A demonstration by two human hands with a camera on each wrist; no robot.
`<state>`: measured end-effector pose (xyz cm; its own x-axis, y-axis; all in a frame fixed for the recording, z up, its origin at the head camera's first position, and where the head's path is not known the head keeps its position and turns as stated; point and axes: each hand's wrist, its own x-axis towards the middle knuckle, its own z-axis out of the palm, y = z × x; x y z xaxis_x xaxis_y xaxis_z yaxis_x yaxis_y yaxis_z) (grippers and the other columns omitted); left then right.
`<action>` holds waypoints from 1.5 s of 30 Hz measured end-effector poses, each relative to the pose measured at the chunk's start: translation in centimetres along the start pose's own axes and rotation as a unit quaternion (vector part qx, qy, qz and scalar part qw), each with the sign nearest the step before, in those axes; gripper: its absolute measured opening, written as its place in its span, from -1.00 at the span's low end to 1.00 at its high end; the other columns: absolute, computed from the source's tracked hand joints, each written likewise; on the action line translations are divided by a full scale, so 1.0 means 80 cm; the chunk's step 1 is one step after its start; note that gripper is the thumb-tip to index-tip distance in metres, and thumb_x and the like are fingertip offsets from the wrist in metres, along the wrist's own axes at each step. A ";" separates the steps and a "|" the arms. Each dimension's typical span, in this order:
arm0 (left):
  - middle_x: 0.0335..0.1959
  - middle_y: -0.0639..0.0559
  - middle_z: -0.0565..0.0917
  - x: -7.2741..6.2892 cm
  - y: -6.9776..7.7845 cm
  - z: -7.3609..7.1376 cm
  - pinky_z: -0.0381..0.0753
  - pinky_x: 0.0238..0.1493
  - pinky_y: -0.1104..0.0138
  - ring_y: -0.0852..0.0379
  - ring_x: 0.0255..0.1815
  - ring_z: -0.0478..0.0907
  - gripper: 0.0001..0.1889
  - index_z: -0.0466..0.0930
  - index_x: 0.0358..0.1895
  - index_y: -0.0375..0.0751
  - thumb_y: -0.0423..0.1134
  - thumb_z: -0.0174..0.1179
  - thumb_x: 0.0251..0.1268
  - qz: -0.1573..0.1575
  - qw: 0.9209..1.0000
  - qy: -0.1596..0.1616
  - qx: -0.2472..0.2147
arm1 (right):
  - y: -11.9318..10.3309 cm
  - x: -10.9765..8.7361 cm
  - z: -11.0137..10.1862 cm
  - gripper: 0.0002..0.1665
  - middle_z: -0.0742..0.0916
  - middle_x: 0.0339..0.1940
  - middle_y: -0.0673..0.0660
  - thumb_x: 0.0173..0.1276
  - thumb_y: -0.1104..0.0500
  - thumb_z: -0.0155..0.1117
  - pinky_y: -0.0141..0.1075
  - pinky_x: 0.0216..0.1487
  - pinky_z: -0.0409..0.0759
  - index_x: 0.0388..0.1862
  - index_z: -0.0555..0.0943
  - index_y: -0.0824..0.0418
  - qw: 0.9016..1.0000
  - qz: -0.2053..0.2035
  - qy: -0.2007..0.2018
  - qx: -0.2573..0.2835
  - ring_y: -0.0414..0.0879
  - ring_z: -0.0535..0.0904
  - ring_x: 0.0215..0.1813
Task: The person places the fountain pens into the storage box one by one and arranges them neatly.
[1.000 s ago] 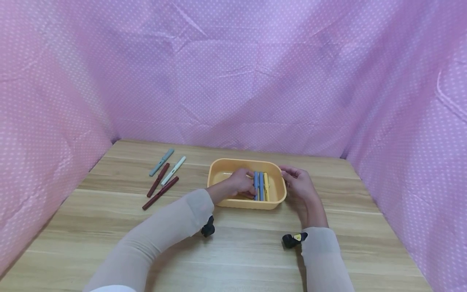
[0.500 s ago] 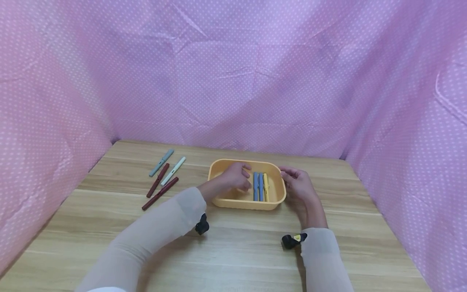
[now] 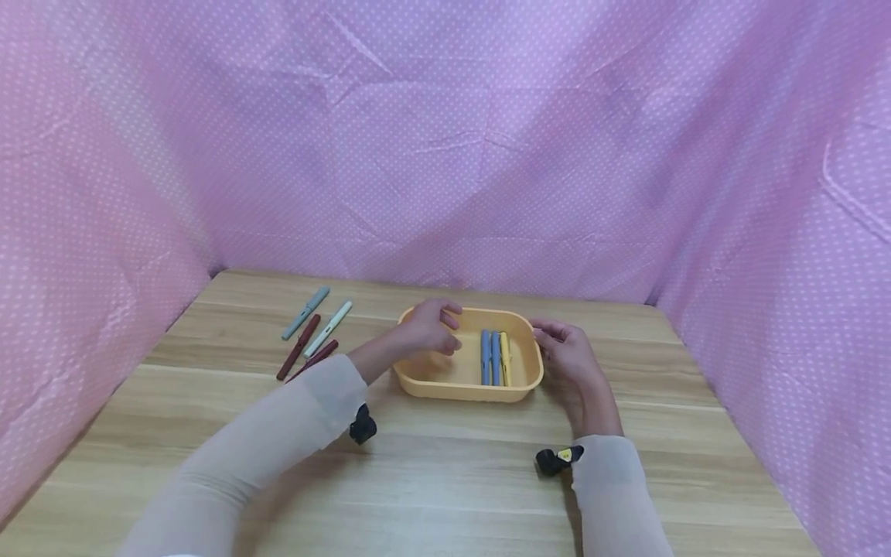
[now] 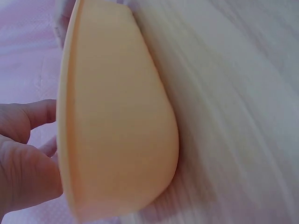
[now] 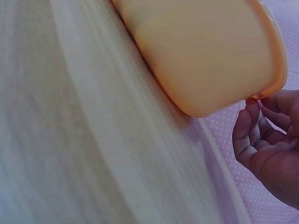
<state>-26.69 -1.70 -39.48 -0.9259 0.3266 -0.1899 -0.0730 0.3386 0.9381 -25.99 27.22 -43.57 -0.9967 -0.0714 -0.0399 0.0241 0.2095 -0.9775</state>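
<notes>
A shallow yellow-orange plastic bin [image 3: 468, 393] stands on the wooden table. Two blue pens [image 3: 490, 357] and one yellow pen [image 3: 506, 359] lie side by side in its right half. My left hand [image 3: 426, 326] hovers over the bin's left side, fingers loosely spread with nothing between them. In the left wrist view the bin's outer wall [image 4: 117, 112] hides part of that hand. At the right end, my right hand [image 3: 569, 352] holds the bin's rim with thumb and fingertips, and the right wrist view shows these fingers [image 5: 241, 133] at the rim's edge.
Left of the bin lie a grey-blue pen [image 3: 305, 313], a pale green pen [image 3: 328, 329] and two dark red pens, one [image 3: 298, 347] in full sight, the other [image 3: 322, 353] partly behind the left sleeve [image 3: 278, 429]. A pink dotted cloth [image 3: 445, 155] surrounds the table [image 3: 445, 480].
My left hand has let go of the leftmost blue pen and moved left and up, away from the pens in the bin. My right hand has stayed at the rim.
</notes>
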 end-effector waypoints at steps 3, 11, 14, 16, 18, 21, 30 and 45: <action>0.23 -0.38 0.51 -0.005 0.002 -0.012 0.81 -0.20 0.26 -0.08 -0.20 0.71 -0.24 0.36 0.41 -0.36 -0.66 0.38 0.07 0.002 1.000 -0.001 0.000 | 0.000 -0.001 0.002 -0.59 0.72 0.05 0.24 0.58 0.23 0.17 -0.40 -0.04 0.70 0.28 0.56 0.43 1.000 0.006 0.003 0.014 -0.17 0.65 -0.07; 0.25 -0.37 0.50 -0.021 0.006 -0.048 0.80 -0.15 0.27 -0.23 -0.08 0.71 -0.28 0.36 0.42 -0.32 -0.59 0.38 0.16 0.003 1.000 0.000 0.027 | 0.006 0.000 0.001 -0.58 0.71 0.07 0.24 0.58 0.21 0.18 -0.41 -0.02 0.69 0.29 0.56 0.42 1.000 0.012 0.000 0.016 -0.17 0.64 -0.05; 0.26 -0.38 0.49 -0.025 0.006 -0.062 0.79 -0.13 0.27 -0.31 -0.02 0.69 -0.31 0.37 0.42 -0.30 -0.56 0.37 0.20 0.010 0.999 0.000 0.040 | 0.007 0.000 0.000 -0.58 0.71 0.10 0.26 0.59 0.20 0.18 -0.42 -0.02 0.68 0.29 0.56 0.42 1.000 0.011 -0.001 0.006 -0.17 0.64 -0.03; 0.26 -0.39 0.48 -0.028 0.005 -0.071 0.79 -0.12 0.27 -0.32 -0.01 0.69 -0.32 0.37 0.42 -0.29 -0.55 0.37 0.21 0.012 0.999 0.001 0.046 | 0.007 0.000 -0.001 -0.57 0.70 0.12 0.27 0.59 0.19 0.17 -0.43 -0.02 0.67 0.31 0.55 0.41 1.000 0.009 -0.004 0.000 -0.17 0.64 -0.02; 0.27 -0.40 0.48 -0.029 0.004 -0.080 0.79 -0.11 0.26 -0.31 0.00 0.68 -0.33 0.38 0.41 -0.29 -0.54 0.37 0.21 0.009 0.999 0.005 0.046 | 0.007 0.000 -0.001 -0.57 0.70 0.13 0.28 0.60 0.19 0.17 -0.43 -0.01 0.67 0.31 0.55 0.41 1.000 0.007 -0.005 -0.004 -0.18 0.64 -0.01; 0.25 -0.38 0.49 -0.030 0.002 -0.092 0.79 -0.08 0.24 -0.27 0.01 0.68 -0.33 0.38 0.41 -0.30 -0.53 0.37 0.22 -0.001 0.999 0.016 0.050 | 0.006 -0.001 -0.001 -0.57 0.70 0.13 0.28 0.60 0.19 0.16 -0.44 -0.01 0.68 0.30 0.55 0.41 1.000 0.003 -0.006 -0.009 -0.18 0.64 -0.01; 0.28 -0.38 0.47 -0.041 -0.010 -0.128 0.78 -0.03 0.22 -0.17 -0.04 0.70 -0.29 0.32 0.45 -0.31 -0.51 0.37 0.23 -0.014 0.997 0.039 0.065 | 0.004 0.001 0.002 -0.58 0.69 0.15 0.31 0.59 0.20 0.16 -0.40 0.02 0.68 0.29 0.56 0.42 1.000 0.007 -0.001 0.007 -0.15 0.65 0.00; 0.30 -0.42 0.47 -0.070 -0.037 -0.182 0.75 0.06 0.11 -0.27 0.08 0.64 -0.31 0.31 0.46 -0.34 -0.42 0.37 0.29 -0.024 0.991 0.069 0.111 | 0.004 0.006 -0.002 -0.57 0.69 0.17 0.32 0.60 0.18 0.16 -0.41 0.02 0.67 0.30 0.56 0.41 1.000 0.001 -0.005 -0.007 -0.17 0.64 0.01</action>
<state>-26.71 -17.38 -37.00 -0.9664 0.1866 -0.1766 -0.0489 0.5414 0.8394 -26.47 27.39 -43.83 -0.9957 -0.0807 -0.0450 0.0260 0.2231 -0.9744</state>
